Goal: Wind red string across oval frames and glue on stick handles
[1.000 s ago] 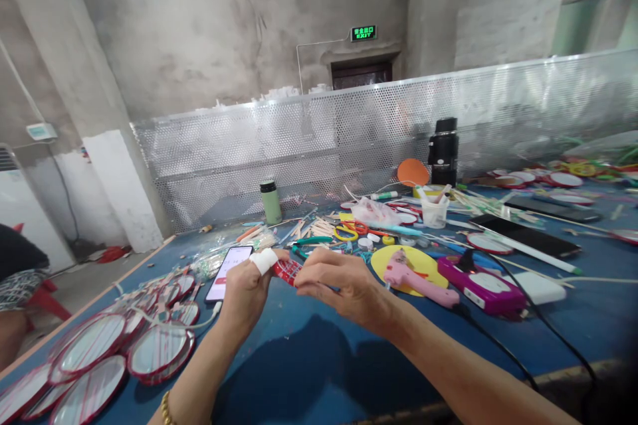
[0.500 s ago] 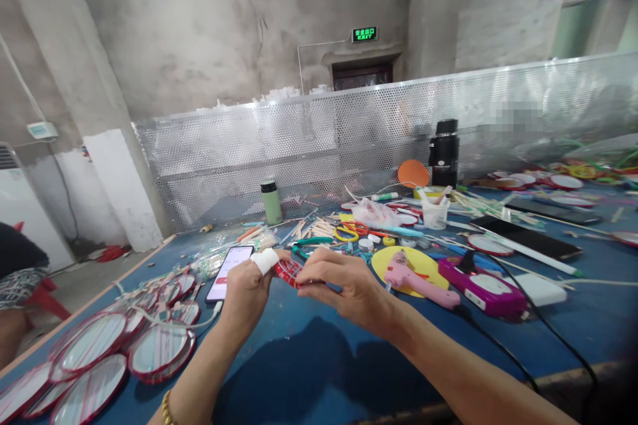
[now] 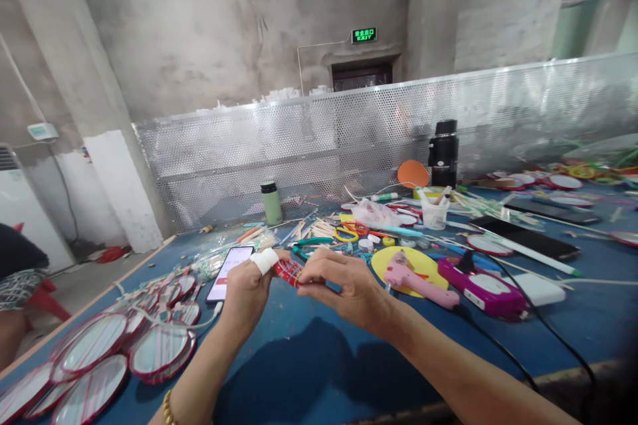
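Observation:
Between my two hands, above the blue table, is a small red piece (image 3: 288, 272) with pale and yellow thread-like lines across it; its exact kind I cannot make out. My left hand (image 3: 248, 292), with white wrap on a finger, is closed on its left end. The fingers and thumb of my right hand (image 3: 343, 285) pinch its right end. Just behind my left hand a lit phone (image 3: 230, 272) lies on the table. Green-handled pliers (image 3: 302, 252) lie just beyond the red piece, partly hidden by my right hand.
Red-rimmed round discs (image 3: 94, 342) pile up at left. To the right lie a pink glue gun (image 3: 419, 282) on a yellow disc (image 3: 381, 259), a purple power box (image 3: 481, 285) and black cables. A green bottle (image 3: 272, 204) and black flask (image 3: 443, 156) stand behind. A person sits at far left.
Almost nothing differs. The fingers of my right hand have shifted very slightly on the red piece; my left hand keeps its place.

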